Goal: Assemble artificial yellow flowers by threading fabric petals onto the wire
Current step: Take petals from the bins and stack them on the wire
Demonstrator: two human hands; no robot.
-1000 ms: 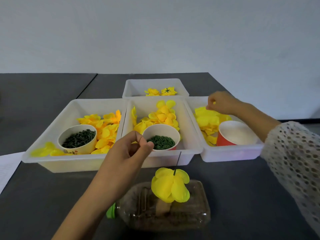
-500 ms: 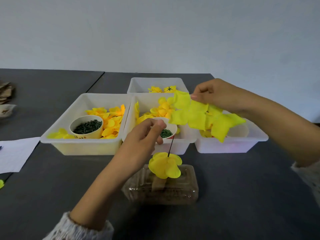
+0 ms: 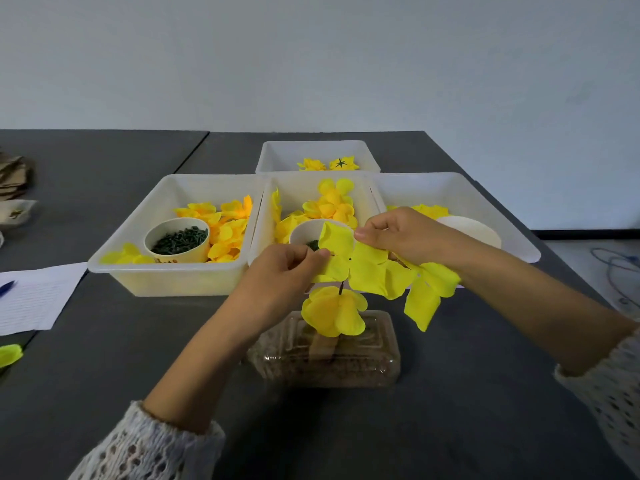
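Note:
A thin dark wire stands upright out of a clear plastic bottle lying on its side. A small yellow petal layer sits low on the wire. Above it, both hands hold a large yellow fabric petal piece flat over the wire tip. My left hand pinches its left edge. My right hand pinches its top edge, and a second large yellow petal piece hangs below that hand.
Three white bins stand behind: the left bin with orange-yellow petals and a cup of dark green parts, the middle bin with petals and a cup, the right bin with a white cup. A far bin holds finished flowers. Paper lies left.
My right hand lifted large yellow petal pieces out of the right bin and brought them down over the wire. My left hand moved in and took hold of the petal's left edge.

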